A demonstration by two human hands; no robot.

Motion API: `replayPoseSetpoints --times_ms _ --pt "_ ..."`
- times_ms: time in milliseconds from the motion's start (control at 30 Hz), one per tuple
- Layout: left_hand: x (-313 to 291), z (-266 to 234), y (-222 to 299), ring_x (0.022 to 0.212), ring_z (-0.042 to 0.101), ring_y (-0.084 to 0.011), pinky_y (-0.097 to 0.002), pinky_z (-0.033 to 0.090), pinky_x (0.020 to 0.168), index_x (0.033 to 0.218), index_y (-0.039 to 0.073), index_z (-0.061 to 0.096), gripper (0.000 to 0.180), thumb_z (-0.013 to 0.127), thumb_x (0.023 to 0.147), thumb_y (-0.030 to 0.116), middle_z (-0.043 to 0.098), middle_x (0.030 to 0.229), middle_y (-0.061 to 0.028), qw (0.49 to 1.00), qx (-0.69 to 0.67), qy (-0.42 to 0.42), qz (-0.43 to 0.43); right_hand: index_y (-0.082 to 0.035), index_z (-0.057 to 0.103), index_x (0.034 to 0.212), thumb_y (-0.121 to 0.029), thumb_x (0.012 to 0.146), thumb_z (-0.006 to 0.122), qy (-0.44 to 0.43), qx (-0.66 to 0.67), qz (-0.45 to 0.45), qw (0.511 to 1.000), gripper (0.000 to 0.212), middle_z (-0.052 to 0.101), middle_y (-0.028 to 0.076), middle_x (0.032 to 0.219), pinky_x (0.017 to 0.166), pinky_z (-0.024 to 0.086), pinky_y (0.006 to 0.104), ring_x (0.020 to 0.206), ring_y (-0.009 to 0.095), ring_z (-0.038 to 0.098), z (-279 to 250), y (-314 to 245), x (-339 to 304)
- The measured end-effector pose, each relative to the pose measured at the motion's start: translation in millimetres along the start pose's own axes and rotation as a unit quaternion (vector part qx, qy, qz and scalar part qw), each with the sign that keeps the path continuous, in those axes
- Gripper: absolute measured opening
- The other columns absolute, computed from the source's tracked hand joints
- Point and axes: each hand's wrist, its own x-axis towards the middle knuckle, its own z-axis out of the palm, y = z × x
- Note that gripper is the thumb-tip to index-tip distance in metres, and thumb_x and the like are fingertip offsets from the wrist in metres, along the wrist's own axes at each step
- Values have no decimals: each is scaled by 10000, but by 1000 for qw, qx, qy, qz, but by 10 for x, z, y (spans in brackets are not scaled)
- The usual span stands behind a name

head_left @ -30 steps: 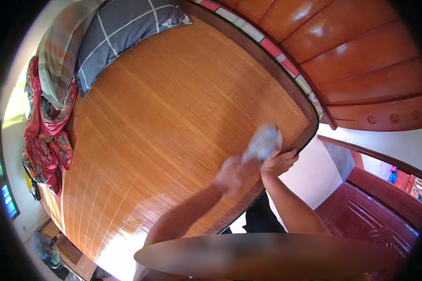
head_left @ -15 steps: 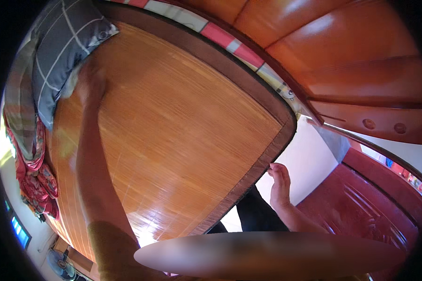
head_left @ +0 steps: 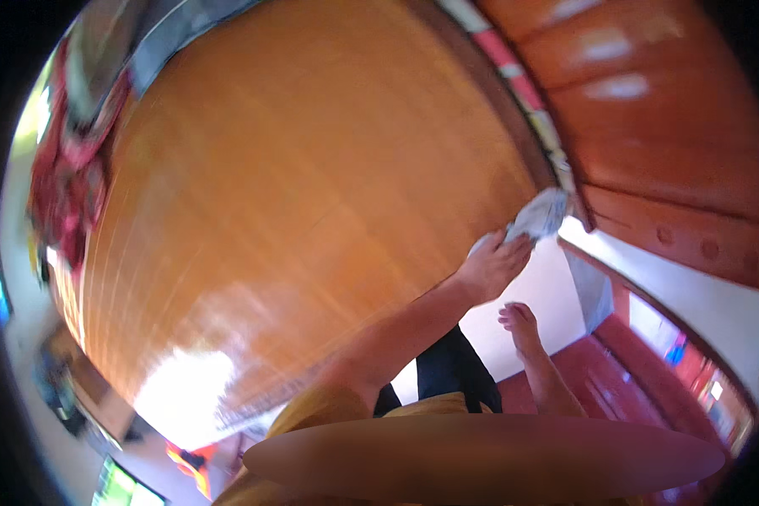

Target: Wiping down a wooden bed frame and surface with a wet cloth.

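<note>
My left hand [head_left: 497, 266] lies closed on a crumpled pale grey-white cloth [head_left: 540, 214], its arm reaching across to the right. The cloth rests on the right corner of a bed covered with a shiny brown woven mat [head_left: 312, 160], partly over the dark border. Below it, beside the bed, my right hand [head_left: 519, 326] hangs in the air with loosely bent fingers and nothing visible in it. Motion blurs the cloth and the mat.
A glossy brown wooden headboard [head_left: 649, 110] rises along the bed's right side. Red floral fabric [head_left: 67, 190] and a grey pillow [head_left: 177, 38] lie at the left edge. A dark red wooden piece of furniture [head_left: 603, 388] stands at the lower right.
My left hand has swept from beside the pillow at the far left to the right corner with the cloth. The view has shifted; my right hand stays beside the bed.
</note>
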Motion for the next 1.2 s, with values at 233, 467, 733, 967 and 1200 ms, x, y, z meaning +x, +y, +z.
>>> replayPoseSetpoints --times_ms 233,467,733,967,1200 --pt "-3150 -1225 204 1137 427 -238 -437 373 845 1256 165 408 459 467 801 175 465 1204 -92 854 -111 -152 -485 -64 479 1050 -234 830 506 12 -216 82 973 279 575 88 899 563 416 254 713 162 566 -268 302 -332" --pt "-6608 -1608 917 1193 371 -316 -425 306 976 1219 61 433 512 543 722 125 444 1255 -137 589 212 159 -764 -69 484 1049 -201 835 483 -81 -333 -5 939 253 581 87 876 554 427 246 706 154 566 742 -61 -748" --pt "-5011 -1214 764 1140 450 -242 -438 439 805 1175 124 491 470 549 709 132 491 1196 -75 762 54 198 -614 -45 514 1037 -180 872 476 -299 -397 -141 857 216 598 79 915 663 447 251 757 141 574 2247 -326 -1516" --pt "-5430 -1276 997 1246 334 -226 -434 315 953 1241 126 438 482 503 765 161 414 1283 -65 819 -22 161 -551 -70 535 984 -183 843 509 -269 -508 -177 799 183 560 21 757 538 401 204 643 94 531 2514 -263 -1225" --pt "-7875 -1772 1356 1161 429 -264 -392 360 940 1149 106 521 436 517 715 64 503 1205 -86 654 133 230 -708 -92 512 936 -145 829 467 -173 -561 -137 798 128 553 31 723 422 363 219 550 108 514 2500 -97 -1334"
